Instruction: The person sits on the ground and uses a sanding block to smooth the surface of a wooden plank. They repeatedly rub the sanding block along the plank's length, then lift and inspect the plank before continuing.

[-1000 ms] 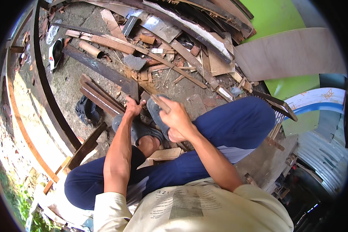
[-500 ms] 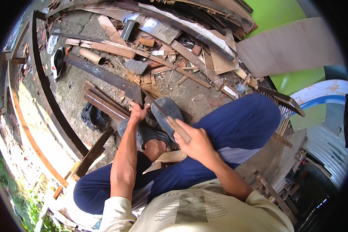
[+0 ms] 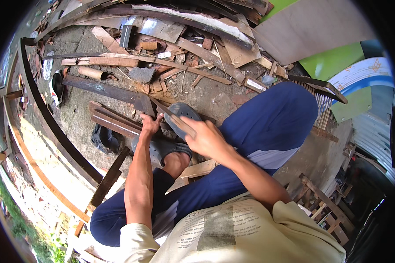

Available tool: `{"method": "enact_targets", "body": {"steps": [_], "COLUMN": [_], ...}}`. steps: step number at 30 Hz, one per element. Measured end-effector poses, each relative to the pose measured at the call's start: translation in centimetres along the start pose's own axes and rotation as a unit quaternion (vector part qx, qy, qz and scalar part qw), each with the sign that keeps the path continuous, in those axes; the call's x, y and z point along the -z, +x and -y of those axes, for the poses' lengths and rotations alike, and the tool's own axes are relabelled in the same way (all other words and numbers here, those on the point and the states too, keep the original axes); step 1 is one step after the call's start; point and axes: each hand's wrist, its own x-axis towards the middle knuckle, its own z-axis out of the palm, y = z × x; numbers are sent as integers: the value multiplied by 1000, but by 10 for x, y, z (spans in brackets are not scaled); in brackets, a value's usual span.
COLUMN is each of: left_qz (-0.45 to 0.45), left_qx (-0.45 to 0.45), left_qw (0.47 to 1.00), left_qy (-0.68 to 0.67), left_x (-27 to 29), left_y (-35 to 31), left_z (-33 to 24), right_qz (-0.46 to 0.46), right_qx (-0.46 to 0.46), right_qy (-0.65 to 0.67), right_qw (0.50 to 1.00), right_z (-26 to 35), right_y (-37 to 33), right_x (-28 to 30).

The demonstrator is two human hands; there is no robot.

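Head view, looking down on littered ground (image 3: 76, 105) strewn with scrap timber and broken bits. Above it, blue trousers (image 3: 267, 118), knees spread wide, with grey clogs further down the list. Between the knees and beyond, a dark plank (image 3: 103, 89) lying on the ground, running off to the upper left, near end just in front of the feet. Just below it, two dark timbers (image 3: 114, 120), side by side. Next down in size, a hand tool (image 3: 183, 125) with wooden handle and narrow blade, pointing toward the plank's near end — contact there too fine to tell. Then the grey clogs (image 3: 159, 151), close to that same end. Smallest, the hands, near each other but apart: right hand (image 3: 206, 139) wrapped around the handle, left hand (image 3: 151, 124) at the plank's near end, gripping or merely pressing, cannot tell. Compared with half a second ago, right hand and tool further forward, nearer the left hand, left hand unmoved from the plank — probably a stroke against a steadied piece.
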Motion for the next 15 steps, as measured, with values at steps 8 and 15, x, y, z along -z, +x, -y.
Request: {"method": "enact_targets", "body": {"steps": [8, 15], "left_qz": [-1, 21], "left_qx": [34, 36], "left_qw": [999, 999], "left_qy": [24, 17], "left_x": [2, 5], "left_y": [1, -9], "left_z": [-1, -24], "right_qz": [-3, 1], "right_qx": [11, -39], "right_qy": [1, -35], "right_qw": [1000, 999], "right_z": [0, 3], "right_y": [20, 42], "right_x": [-22, -19]}}
